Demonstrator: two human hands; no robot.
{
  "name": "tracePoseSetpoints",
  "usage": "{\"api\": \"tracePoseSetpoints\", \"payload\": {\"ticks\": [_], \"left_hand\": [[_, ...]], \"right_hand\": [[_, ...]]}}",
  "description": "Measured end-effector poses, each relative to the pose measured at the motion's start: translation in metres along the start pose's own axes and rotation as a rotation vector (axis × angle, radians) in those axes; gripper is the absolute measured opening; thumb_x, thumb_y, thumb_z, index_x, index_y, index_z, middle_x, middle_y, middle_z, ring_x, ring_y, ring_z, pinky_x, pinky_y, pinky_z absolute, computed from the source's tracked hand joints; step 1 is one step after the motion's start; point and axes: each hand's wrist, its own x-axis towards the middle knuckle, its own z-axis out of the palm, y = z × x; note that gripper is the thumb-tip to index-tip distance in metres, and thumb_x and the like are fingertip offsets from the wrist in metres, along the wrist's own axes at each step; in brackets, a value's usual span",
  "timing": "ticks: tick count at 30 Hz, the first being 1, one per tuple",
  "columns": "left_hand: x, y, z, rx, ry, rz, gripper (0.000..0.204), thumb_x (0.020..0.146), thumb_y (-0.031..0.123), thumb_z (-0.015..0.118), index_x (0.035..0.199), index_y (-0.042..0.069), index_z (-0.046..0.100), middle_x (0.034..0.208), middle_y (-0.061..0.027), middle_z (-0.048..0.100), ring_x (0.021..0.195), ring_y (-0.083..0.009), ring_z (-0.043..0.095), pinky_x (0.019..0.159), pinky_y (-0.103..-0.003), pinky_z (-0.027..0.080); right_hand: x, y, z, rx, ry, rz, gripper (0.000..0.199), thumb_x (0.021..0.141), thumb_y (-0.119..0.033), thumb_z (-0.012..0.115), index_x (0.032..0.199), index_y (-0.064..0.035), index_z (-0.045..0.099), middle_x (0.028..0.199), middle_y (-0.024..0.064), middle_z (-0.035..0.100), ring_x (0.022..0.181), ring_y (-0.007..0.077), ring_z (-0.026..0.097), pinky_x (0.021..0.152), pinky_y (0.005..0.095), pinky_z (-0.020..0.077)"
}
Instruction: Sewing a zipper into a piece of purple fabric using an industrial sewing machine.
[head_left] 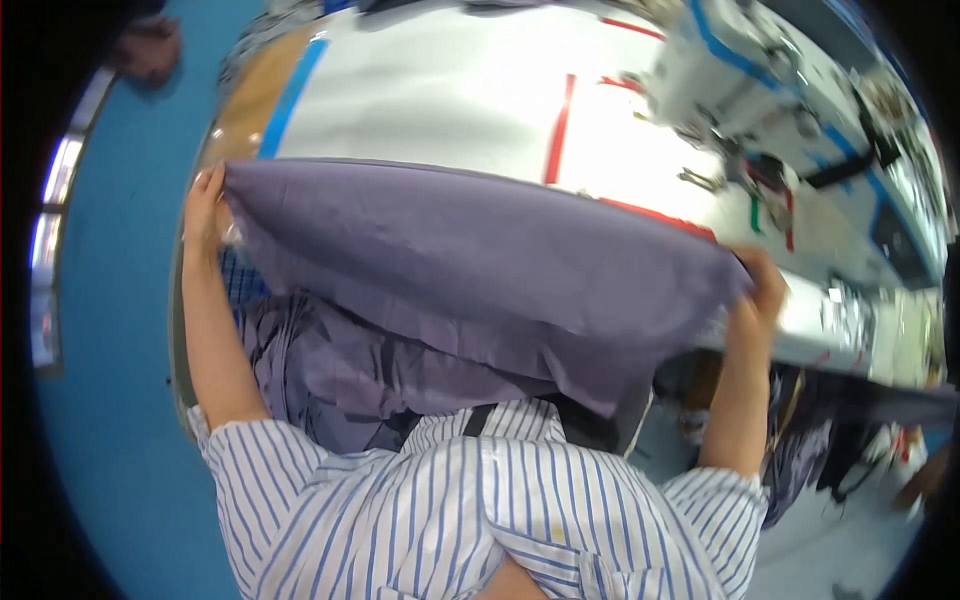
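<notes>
A wide piece of purple-grey fabric (470, 240) is stretched between my two hands, its upper edge nearly straight and its lower part hanging in folds. At its left corner my left hand (207, 205) is closed, pinching the edge. My right hand (757, 285), slightly blurred, grips the opposite corner at the right. Below the stretched piece, more crumpled fabric of the same colour (350, 360) lies close to my body. Some of the fingers are hidden behind the cloth.
Beyond the fabric is a white worktable (430, 90) marked with red and blue tape. A sewing machine (735, 80) stands at the far right, with small scissors-like snips (702, 180) beside it. Blue floor (120, 300) runs along the left. Dark garments (800, 460) hang at the right.
</notes>
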Motion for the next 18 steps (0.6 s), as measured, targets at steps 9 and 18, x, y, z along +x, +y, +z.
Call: {"api": "tracePoseSetpoints", "payload": {"ticks": [9,18], "left_hand": [[-0.058,0.075,0.256,0.633,-0.028,0.601,0.029,0.094,0.012,0.051,0.119,0.002,0.061,0.122,-0.0149,0.061,0.117,-0.0287,0.056,0.099,-0.039,0.042],[-0.174,0.109,0.438,0.327,-0.860,0.651,0.020,0.090,0.017,0.065,0.105,0.004,0.063,0.087,-0.0148,0.066,0.080,-0.0291,0.065,0.073,-0.034,0.051]], "right_hand": [[0.008,0.034,0.041,0.074,-0.128,0.126,0.037,0.074,0.018,0.047,0.100,0.0003,0.066,0.077,0.0031,0.064,0.068,0.0062,0.056,0.063,0.0216,0.0458],[0.015,0.031,0.040,0.084,-0.110,0.150,0.030,0.077,0.013,0.053,0.099,-0.0008,0.067,0.074,0.0051,0.065,0.063,0.0080,0.056,0.059,0.0230,0.0455]]}}
